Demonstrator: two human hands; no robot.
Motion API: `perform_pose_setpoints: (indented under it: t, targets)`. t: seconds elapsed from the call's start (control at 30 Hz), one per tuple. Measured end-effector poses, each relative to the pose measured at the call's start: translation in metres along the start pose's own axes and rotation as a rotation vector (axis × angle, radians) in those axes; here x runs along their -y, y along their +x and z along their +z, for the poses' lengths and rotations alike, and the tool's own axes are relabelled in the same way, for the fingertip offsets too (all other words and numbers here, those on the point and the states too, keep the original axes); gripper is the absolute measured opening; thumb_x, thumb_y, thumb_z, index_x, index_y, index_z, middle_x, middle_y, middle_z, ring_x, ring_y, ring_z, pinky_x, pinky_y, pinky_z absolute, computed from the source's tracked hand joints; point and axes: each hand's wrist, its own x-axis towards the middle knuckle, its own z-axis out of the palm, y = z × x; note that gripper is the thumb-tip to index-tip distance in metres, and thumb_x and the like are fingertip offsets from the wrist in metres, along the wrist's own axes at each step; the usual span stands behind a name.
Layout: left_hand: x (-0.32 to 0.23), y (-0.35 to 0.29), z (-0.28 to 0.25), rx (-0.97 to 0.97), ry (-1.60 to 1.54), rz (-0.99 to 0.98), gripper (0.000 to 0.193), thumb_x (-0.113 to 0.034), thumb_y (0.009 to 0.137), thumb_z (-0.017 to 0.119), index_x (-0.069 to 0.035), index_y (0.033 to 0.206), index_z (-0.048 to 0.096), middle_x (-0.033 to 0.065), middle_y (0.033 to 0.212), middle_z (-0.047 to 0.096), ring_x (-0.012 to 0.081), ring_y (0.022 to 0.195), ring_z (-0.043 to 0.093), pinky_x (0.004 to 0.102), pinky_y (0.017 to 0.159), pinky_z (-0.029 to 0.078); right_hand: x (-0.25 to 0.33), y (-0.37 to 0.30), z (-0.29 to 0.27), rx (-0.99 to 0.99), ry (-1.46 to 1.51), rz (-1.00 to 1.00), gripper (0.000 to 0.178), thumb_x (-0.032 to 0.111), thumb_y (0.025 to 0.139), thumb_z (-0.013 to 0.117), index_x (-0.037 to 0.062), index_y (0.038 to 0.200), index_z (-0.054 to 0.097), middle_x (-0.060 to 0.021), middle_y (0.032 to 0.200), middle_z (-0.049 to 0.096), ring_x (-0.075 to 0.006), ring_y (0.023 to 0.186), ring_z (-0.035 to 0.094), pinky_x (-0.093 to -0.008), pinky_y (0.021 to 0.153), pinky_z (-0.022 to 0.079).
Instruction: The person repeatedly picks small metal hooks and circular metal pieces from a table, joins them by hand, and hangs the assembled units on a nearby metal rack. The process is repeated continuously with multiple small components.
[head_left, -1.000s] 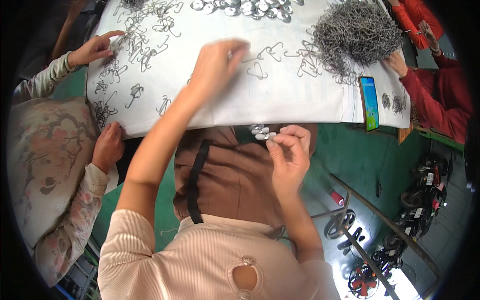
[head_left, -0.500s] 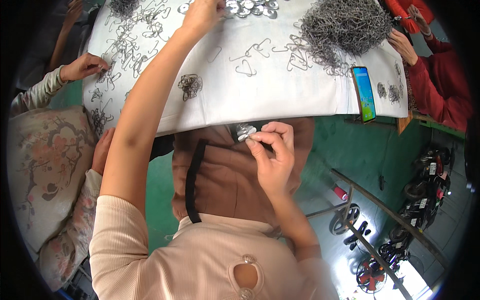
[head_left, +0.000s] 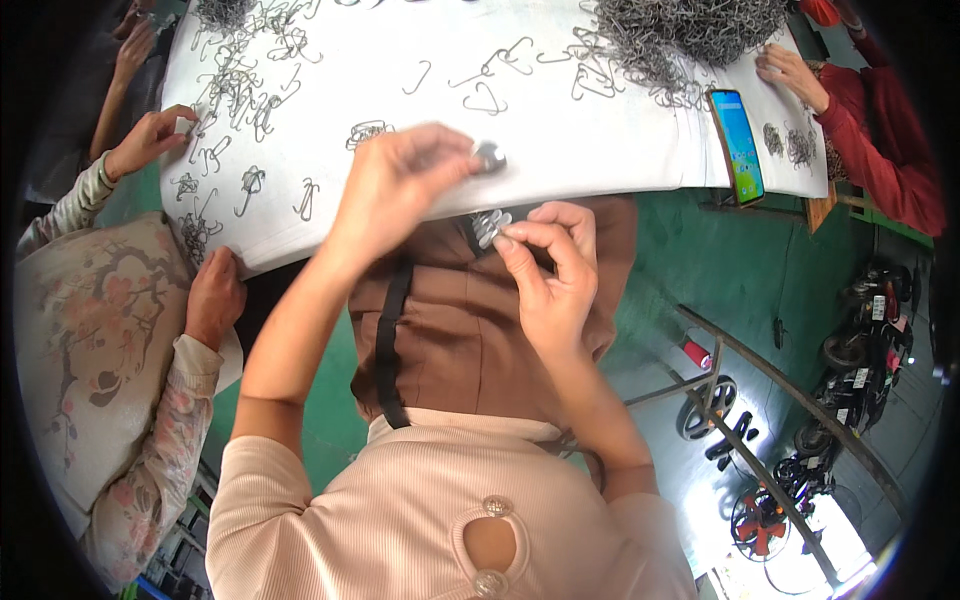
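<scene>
Shows a broad counter covered in white sheeting (head_left: pixel 600 145), reaching from ten round to two o'clock, with a curved near edge. Has dark parked motorcycles (head_left: pixel 850 370) in a row at three o'clock, well apart from the counter. Includes a co-worker in pale floral clothing (head_left: pixel 115 310) at nine o'clock. Takes in the wearer's beige ribbed top (head_left: pixel 390 500) at six o'clock and, nearer the centre, a brown cloth garment with a black strap (head_left: pixel 470 345). Bears a dense heap of dark bent wire (head_left: pixel 690 35) on the counter at one o'clock, with a co-worker's maroon sleeve (head_left: pixel 870 165) beyond at two.

Lifts the left hand (head_left: pixel 390 190), slightly blurred, over the counter's near edge at eleven o'clock, grip pinching a small dark roundish piece (head_left: pixel 489 157) between thumb and fingers. Keeps the right hand (head_left: pixel 557 275) just right of centre, below that edge, grip pinching a fanned stack of small silvery discs (head_left: pixel 488 228) before the brown garment. Displays a lit smartphone (head_left: pixel 736 148) at two o'clock, a tangled wire bundle (head_left: pixel 368 132) just beyond the left hand, and scattered thin wire hooks (head_left: pixel 228 85) toward ten.
</scene>
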Motion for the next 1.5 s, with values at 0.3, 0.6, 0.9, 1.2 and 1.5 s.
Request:
perform_pose_setpoints:
  t: [0.3, 0.6, 0.9, 1.2, 1.5]
  targets:
    - [-0.007, -0.049, 0.021, -0.052, -0.17, -0.074, 0.015, -0.005, 0.084, 0.067, 0.003, 0.097, 0.068, 0.0101, 0.083, 0.072, 0.012, 0.077, 0.068, 0.0251, 0.071, 0.054, -0.007, -0.002, 0.003, -0.017, -0.094, -0.001, 0.011, 0.006, 0.077, 0.074, 0.0043, 0.085, 0.066, -0.0072, 0.095, 0.052, -0.0216, 0.088, 0.052, -0.0309, 0.076, 0.044]
    - [-0.006, -0.056, 0.028, -0.127, -0.035, 0.017, 0.011, -0.002, 0.083, 0.068, 0.002, 0.093, 0.068, 0.0107, 0.082, 0.071, 0.0145, 0.075, 0.069, 0.0255, 0.069, 0.054, -0.003, 0.055, -0.027, 0.215, -0.227, 0.061, 0.019, 0.013, 0.079, 0.071, 0.0043, 0.094, 0.063, -0.0107, 0.087, 0.061, -0.0282, 0.078, 0.059, -0.0363, 0.073, 0.048]
    - [-0.004, -0.065, 0.035, -0.091, -0.073, 0.014, 0.011, -0.001, 0.083, 0.067, 0.004, 0.092, 0.067, 0.0094, 0.091, 0.071, 0.013, 0.083, 0.067, 0.0271, 0.079, 0.054, -0.071, 0.216, -0.02, 0.583, -0.98, -0.203, 0.013, 0.015, 0.086, 0.061, 0.007, 0.096, 0.065, -0.0108, 0.1, 0.062, -0.0315, 0.094, 0.061, -0.0426, 0.079, 0.048]
    - [0.003, -0.066, 0.035, -0.133, -0.083, 0.023, 0.013, -0.004, 0.083, 0.068, 0.004, 0.094, 0.067, 0.0115, 0.087, 0.071, 0.0159, 0.079, 0.068, 0.0271, 0.073, 0.055, -0.022, 0.159, -0.02, 0.54, -0.42, 0.06, 0.014, 0.011, 0.088, 0.06, -0.0012, 0.095, 0.06, -0.0128, 0.089, 0.066, -0.0229, 0.084, 0.064, -0.0325, 0.07, 0.05]
    - [0.001, -0.066, 0.035, -0.129, -0.1, -0.01, 0.013, -0.003, 0.083, 0.068, 0.003, 0.094, 0.067, 0.0103, 0.085, 0.071, 0.0149, 0.079, 0.069, 0.0257, 0.072, 0.055, 0.016, 0.037, -0.035, 0.356, 0.372, 0.594, 0.01, 0.008, 0.087, 0.065, 0.0011, 0.094, 0.062, -0.0014, 0.089, 0.06, -0.0075, 0.08, 0.054, -0.0204, 0.067, 0.042]
